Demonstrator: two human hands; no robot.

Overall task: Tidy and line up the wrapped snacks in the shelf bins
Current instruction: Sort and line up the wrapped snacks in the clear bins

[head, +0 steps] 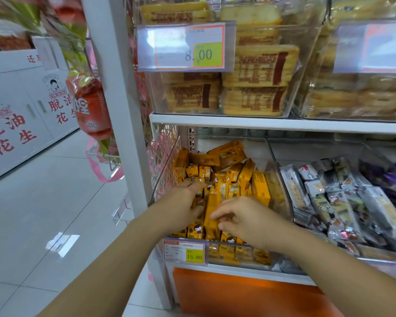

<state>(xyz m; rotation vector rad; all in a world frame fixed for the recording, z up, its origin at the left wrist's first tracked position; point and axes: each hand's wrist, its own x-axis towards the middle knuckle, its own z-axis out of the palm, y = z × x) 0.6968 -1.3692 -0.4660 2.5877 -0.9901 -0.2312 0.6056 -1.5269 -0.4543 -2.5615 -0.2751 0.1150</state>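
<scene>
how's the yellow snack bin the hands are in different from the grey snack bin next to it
The yellow snack bin holds orange-yellow packs, many standing on end; the grey snack bin holds silver-grey packs lying slanted. Both hands, left hand and right hand, work in the yellow one; none touch the grey. Both are clear bins on one shelf.

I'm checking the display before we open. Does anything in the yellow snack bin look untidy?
Yes. At the back of the bin, several yellow snack packs lie tilted across the pile, while those nearer the front stand roughly upright. The left hand and right hand are in the front rows.
</scene>
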